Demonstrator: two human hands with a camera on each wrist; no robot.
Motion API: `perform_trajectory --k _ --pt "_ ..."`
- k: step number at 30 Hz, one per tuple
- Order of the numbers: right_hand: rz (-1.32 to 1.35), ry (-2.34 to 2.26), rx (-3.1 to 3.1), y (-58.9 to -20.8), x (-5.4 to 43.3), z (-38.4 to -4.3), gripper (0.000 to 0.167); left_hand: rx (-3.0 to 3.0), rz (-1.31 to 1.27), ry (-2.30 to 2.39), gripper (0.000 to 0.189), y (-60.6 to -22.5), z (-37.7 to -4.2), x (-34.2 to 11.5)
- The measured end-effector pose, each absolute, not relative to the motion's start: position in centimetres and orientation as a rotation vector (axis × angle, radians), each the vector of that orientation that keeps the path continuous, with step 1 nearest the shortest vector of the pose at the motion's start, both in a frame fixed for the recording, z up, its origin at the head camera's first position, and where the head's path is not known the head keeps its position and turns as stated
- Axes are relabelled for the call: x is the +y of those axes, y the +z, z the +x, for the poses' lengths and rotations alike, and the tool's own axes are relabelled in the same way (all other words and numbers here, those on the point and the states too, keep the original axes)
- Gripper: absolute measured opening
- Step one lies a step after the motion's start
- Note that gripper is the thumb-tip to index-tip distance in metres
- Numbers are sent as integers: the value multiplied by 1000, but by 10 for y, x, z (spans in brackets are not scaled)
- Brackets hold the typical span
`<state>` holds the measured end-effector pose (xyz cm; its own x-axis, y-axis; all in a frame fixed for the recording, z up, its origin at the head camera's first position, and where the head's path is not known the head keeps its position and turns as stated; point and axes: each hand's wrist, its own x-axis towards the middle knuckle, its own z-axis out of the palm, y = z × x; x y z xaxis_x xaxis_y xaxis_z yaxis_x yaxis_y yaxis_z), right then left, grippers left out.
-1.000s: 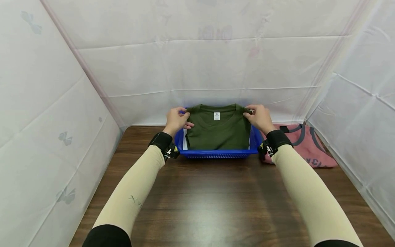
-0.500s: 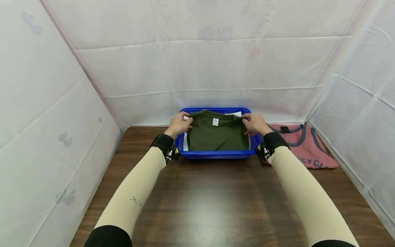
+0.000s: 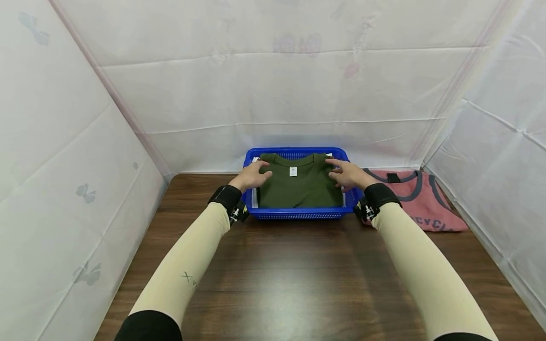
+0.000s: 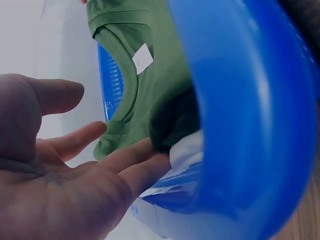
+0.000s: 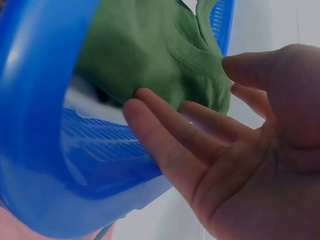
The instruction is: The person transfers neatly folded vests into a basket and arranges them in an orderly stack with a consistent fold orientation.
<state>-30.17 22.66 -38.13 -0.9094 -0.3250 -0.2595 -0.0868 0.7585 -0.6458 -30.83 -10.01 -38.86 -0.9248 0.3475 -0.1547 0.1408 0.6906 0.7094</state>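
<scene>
A folded dark green T-shirt (image 3: 298, 187) with a white neck label lies in the blue plastic basket (image 3: 298, 215), over something white that peeks out at the sides. My left hand (image 3: 250, 177) is at the shirt's left shoulder, thumb and fingers spread apart; in the left wrist view its lower fingertips (image 4: 145, 162) touch the shirt's side edge. On the other side, my right hand (image 3: 349, 175) is spread at the right shoulder. The right wrist view has its fingertips (image 5: 142, 107) against the green cloth, with the thumb apart from the fingers.
Right of the basket, a folded pink T-shirt (image 3: 431, 208) with grey trim and lettering lies on the brown wooden table (image 3: 290, 279). White sheeting (image 3: 298, 94) walls the table at the back and both sides.
Both hands have lowered the shirt's collar end into the basket and let go of its shoulders. The fingers have spread, and the shirt lies flatter, with the basket's back rim in sight.
</scene>
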Motion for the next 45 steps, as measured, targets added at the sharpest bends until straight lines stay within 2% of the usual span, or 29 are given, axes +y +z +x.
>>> perform_trajectory --k 8,23,33,45 --pt "-412 -799 2578 -384 223 -302 48 2612 423 993 54 -391 -304 -101" --pt "-474 -923 2671 -384 238 -296 42 2678 440 1236 49 -401 -303 -114" --pt "-432 -1131 2977 -390 274 -294 37 2738 471 1580 54 -411 -302 -133" --pt "-378 -1103 3179 -419 323 -278 40 2823 392 1719 51 -419 -274 -161"
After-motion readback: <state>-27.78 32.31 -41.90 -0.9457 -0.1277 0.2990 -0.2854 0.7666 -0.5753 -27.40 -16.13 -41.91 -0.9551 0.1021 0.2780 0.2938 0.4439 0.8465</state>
